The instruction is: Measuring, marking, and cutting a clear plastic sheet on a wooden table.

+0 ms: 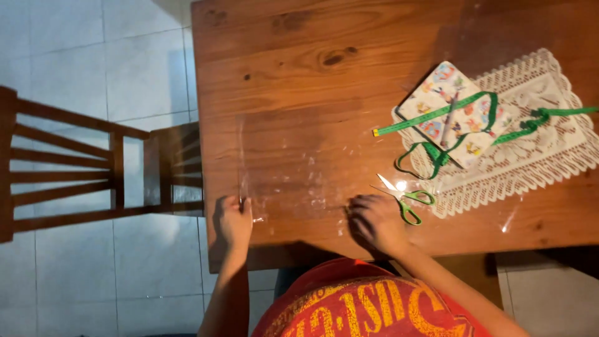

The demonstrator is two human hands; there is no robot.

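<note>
Hands are laid on the near edge of a wooden table (324, 93). The left hand (233, 219) is closed around a thin dark stick (241, 198), held upright against the tabletop. The right hand (374, 221) is rested palm down with fingers curled, holding nothing, just beside green-handled scissors (407, 198) lying with blades parted. Farther right, a lace mat (524, 150) is spread, bearing a patterned pouch (455, 112) draped with a green measuring tape (474, 125). A wooden chair (93, 168) is placed at the left.
</note>
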